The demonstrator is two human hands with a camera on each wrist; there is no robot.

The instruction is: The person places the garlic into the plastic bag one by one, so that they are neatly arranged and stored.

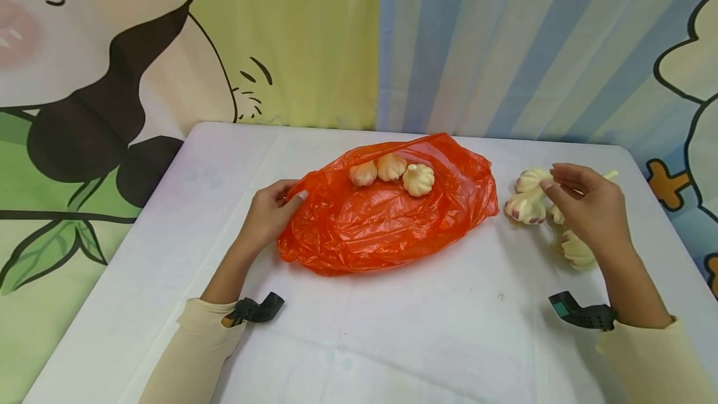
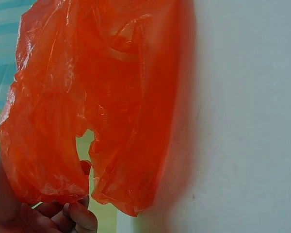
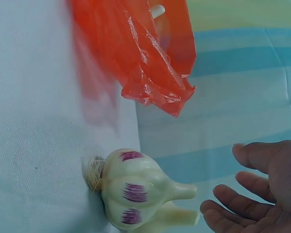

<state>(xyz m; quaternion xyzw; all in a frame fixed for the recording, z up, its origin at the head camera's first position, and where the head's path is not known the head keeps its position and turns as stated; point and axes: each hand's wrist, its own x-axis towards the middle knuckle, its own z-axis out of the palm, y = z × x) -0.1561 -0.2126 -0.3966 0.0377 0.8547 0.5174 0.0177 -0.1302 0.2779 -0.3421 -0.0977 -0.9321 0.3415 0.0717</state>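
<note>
An orange-red plastic bag lies spread on the table, its mouth toward the back. Three garlic bulbs show in its opening. My left hand pinches the bag's left edge between thumb and fingers; in the left wrist view the crumpled bag hides part of that hand. Over several garlic bulbs on the right hovers my right hand. The right wrist view shows this hand with spread, relaxed fingers and nothing between them, apart from a purple-streaked garlic bulb.
A white-covered table carries everything. Behind it hangs a printed curtain with cartoon figures and blue stripes. Dark wrist devices are strapped to both arms. Small specks lie on the cloth in front of the garlic.
</note>
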